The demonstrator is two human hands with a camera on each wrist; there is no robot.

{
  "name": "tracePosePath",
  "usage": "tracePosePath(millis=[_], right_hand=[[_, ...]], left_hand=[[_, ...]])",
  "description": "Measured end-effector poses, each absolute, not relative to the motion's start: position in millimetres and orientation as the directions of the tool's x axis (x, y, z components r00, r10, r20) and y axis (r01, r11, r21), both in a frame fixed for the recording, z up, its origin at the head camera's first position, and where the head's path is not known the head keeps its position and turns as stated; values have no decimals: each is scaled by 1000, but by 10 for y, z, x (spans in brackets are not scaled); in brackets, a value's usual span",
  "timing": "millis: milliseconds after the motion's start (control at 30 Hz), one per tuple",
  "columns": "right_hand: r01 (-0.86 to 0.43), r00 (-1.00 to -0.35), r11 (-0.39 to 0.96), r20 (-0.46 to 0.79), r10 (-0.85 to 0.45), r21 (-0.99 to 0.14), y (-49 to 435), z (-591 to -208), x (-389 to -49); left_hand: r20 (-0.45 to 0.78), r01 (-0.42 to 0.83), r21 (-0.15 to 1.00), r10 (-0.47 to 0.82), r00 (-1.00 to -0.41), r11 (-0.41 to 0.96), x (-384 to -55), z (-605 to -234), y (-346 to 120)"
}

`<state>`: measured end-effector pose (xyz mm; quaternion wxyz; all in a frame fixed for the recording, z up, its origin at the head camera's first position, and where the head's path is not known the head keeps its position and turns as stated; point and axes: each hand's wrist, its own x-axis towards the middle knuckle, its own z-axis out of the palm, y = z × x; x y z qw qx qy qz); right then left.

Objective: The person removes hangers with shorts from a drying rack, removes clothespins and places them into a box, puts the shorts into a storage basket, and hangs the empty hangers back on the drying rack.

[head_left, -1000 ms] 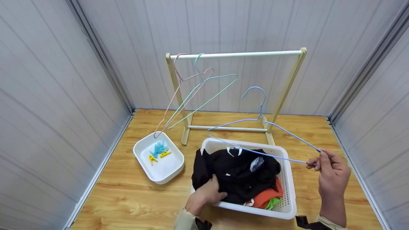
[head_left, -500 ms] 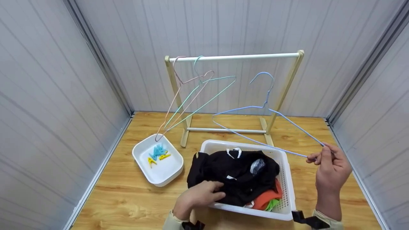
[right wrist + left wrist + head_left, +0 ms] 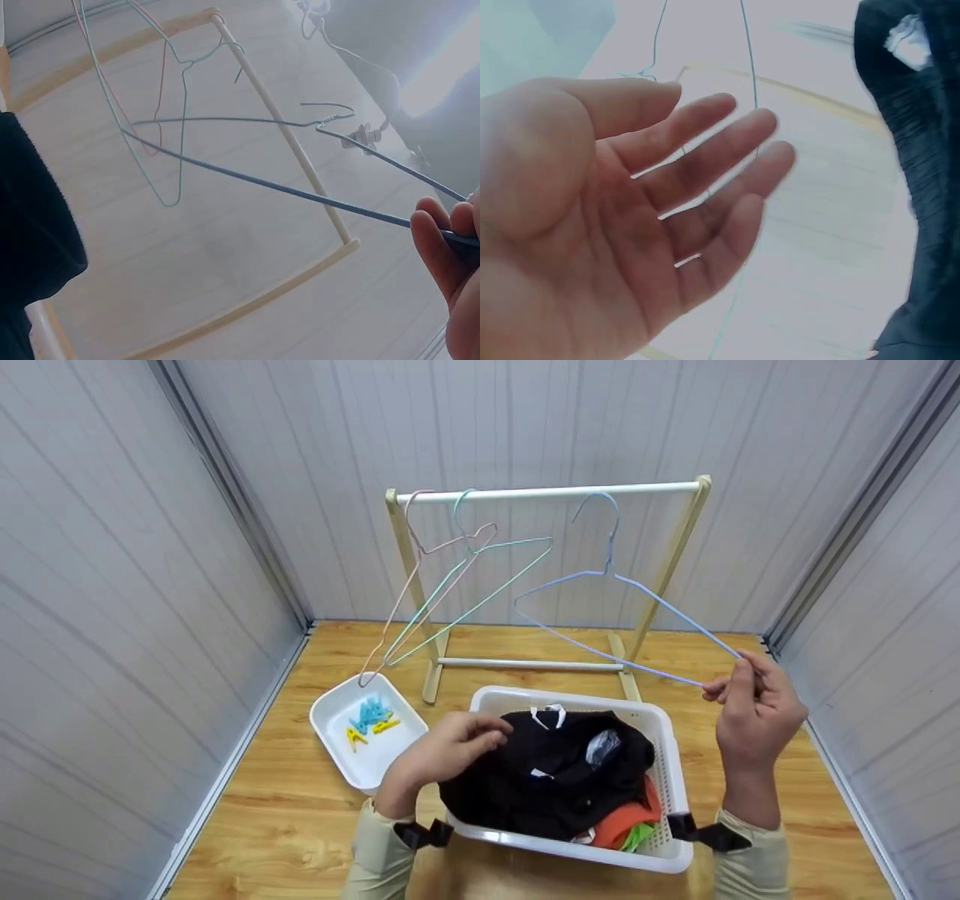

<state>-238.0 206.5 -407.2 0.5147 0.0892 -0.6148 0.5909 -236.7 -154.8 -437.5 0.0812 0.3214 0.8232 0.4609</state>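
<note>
In the head view, my right hand pinches one end of a blue wire clothes hanger. The hanger is raised in front of the drying rack, its hook close to the rack's white bar. In the right wrist view, fingers curl round the hanger's wire. My left hand is over the left side of the laundry basket, above a black garment. In the left wrist view, that hand has relaxed fingers and holds nothing.
A pink hanger and a green hanger hang at the bar's left end. Blue and yellow clothespins lie in a white bin at left. Orange cloth shows in the basket. Panel walls enclose three sides.
My right hand has raised the blue hanger toward the bar. My left hand has let go of the black garment and risen up and to the left.
</note>
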Motion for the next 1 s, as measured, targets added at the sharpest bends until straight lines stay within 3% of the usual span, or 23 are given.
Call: tracePosePath(millis=[567,1000], right_hand=[[-657,-295,590,880,372,-469,1694,-3660,-2754],[-598,-290,698,918,271,-394,1580,-3855,-3067]], left_hand=[[94,402,839,630,-771,367,-2361,-4403,-1405],[75,394,839,636,-768,376,-2410,-4567,-1380]])
